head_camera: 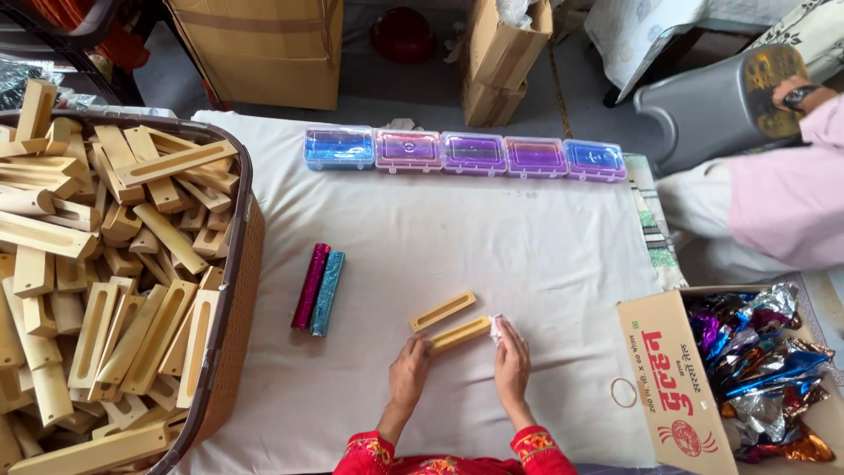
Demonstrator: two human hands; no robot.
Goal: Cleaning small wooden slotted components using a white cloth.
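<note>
Item: slotted wooden block (pixel 459 334), on the white cloth (pixel 527 255); my left hand (pixel 409 374) grips its near end, my right hand (pixel 512 359) pinches a crumpled white scrap (pixel 498 329) against the other (second block (pixel 443 311) just beyond).

hands (pixel 461 368) holding wooden block (pixel 459 335), white cloth (pixel 457 255)

This looks like a small home workshop. A basket (pixel 230 290) full of wooden blocks (pixel 105 290) stands beside the cloth-covered desk (pixel 492 237). Cardboard boxes (pixel 264 48) stand behind.
</note>
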